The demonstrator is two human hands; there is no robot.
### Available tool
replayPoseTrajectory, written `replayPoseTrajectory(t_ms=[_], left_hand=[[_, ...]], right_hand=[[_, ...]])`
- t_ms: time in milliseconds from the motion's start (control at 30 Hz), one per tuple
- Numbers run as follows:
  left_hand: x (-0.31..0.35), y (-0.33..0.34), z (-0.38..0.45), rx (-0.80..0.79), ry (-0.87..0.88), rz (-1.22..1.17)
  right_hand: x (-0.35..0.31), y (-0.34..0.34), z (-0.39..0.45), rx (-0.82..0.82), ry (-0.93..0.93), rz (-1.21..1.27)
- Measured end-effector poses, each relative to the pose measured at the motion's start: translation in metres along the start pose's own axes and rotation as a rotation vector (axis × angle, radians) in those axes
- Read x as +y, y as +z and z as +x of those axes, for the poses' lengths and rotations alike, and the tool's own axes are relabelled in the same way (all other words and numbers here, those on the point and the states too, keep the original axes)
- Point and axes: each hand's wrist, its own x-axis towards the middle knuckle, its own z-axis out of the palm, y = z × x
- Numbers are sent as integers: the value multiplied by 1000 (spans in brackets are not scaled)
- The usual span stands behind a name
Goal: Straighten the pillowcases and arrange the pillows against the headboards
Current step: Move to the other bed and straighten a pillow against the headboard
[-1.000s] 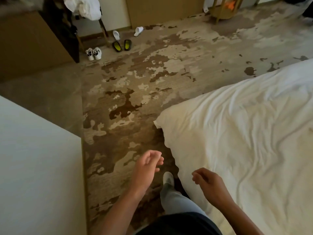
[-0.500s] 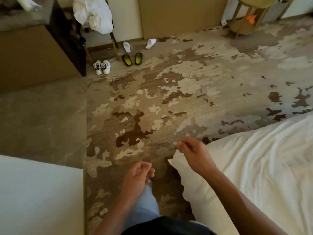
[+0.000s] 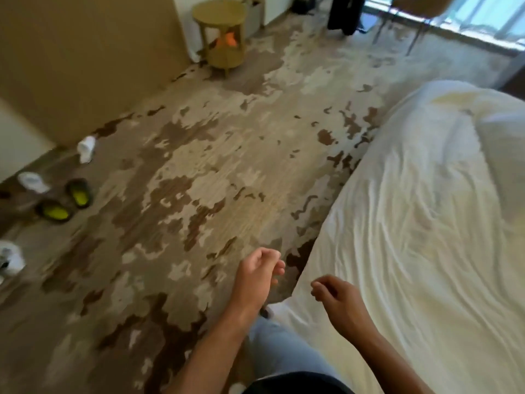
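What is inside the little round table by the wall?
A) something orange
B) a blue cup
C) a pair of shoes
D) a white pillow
A: an orange thing sits on the lower shelf of the round table, seen between its legs; it is too blurred to say what it is.

Bare forearms, no sleeves in view, light blue jeans [image 3: 284, 354] — dark top [image 3: 295, 383], white shoe [image 3: 277, 309]
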Motion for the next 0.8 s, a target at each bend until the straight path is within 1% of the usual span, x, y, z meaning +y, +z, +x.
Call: replayPoseTrajectory(t_ms=[133,267,400,500,567,633,700,800], left_hand=[[59,3,113,-98,18,47],[110,-11,212,-132,-3,111],[157,-23,304,-109,-39,166],[197,-17,384,-82,-89,175],[227,-1,442,-81,-107,183],[261,29,503,-133,-81,189],[296,69,560,-199,-56,215],[354,139,630,-353,-25,266]], right_hand=[[-22,-9,91,93,72,57],[-75,-31,196,132,75,111],[-142,-73,309,136,-12,192],[-185,-117,400,207,-79,212],[-204,-147,457,255,-74,234],[-215,-176,511,305,-50,236],[-219,-206,555,339,0,215],[-220,-252,607,418,117,242]])
